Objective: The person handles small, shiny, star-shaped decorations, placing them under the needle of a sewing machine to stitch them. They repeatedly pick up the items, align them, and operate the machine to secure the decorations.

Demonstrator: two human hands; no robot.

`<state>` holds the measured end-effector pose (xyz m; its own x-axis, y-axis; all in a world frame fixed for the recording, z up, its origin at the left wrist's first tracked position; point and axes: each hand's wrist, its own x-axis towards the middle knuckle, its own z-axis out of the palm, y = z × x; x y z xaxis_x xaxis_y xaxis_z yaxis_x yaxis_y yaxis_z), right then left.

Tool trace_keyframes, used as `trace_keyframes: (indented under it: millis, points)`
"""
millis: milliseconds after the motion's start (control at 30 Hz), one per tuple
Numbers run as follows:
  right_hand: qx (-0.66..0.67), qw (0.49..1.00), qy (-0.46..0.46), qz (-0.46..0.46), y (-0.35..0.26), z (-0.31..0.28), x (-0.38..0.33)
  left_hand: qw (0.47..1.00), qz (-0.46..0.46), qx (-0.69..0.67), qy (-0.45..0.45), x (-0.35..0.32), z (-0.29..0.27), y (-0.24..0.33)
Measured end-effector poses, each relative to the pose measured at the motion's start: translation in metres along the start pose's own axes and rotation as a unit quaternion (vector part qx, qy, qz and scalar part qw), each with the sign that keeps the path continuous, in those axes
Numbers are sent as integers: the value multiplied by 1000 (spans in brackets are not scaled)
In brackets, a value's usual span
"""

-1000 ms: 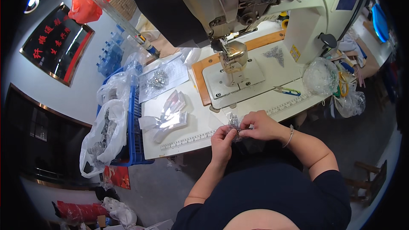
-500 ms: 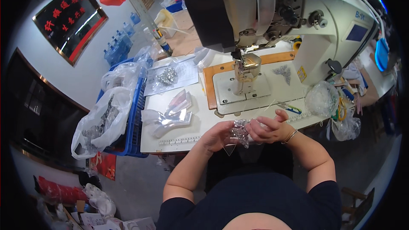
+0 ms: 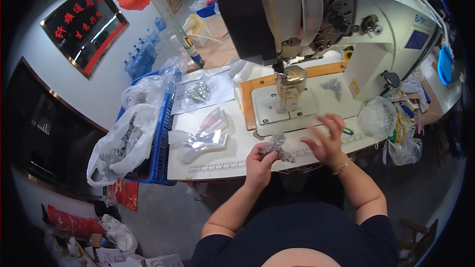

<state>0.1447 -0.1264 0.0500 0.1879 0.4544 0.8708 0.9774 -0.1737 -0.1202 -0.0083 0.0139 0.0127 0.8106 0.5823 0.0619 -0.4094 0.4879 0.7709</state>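
Observation:
At the table's front edge my left hand [image 3: 259,167] pinches a silver glittery appliqué [image 3: 276,148] between thumb and fingers. My right hand [image 3: 326,141] hovers to the right of it with fingers spread and nothing in them. Just beyond that hand lies a pair of thread snips [image 3: 349,131], mostly covered by it. The post-bed sewing machine [image 3: 289,86] stands ahead of both hands. On its bed, to the right of the post, rests a similar wing-shaped silver appliqué [image 3: 332,88].
Clear and shiny plastic pieces [image 3: 205,138] lie at left, behind a ruler strip [image 3: 217,166]. Silver bits [image 3: 199,92] sit on a paper sheet. A blue crate [image 3: 161,143] with plastic bags borders the table. At right are a clear bag [image 3: 377,117] and yellow-handled scissors [image 3: 401,127].
My right hand has let go of the silver appliqué and moved right and away from me, fingers spreading. The left hand keeps the appliqué, now more exposed.

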Motion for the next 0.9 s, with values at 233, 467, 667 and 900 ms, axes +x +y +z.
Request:
trace_keyframes:
  millis: [233,467,667,900]
  points:
    - [470,730,117,482,-15,24,-59,969,14,-226,103,-1,2,-16]
    - [705,483,-171,490,-45,19,-31,975,-45,-215,36,-9,24,-27]
    - [645,599,-64,470,-37,29,-37,983,-11,-179,43,-12,25,-51]
    - [567,631,-49,527,-36,23,-33,992,-12,-115,41,-12,27,-57]
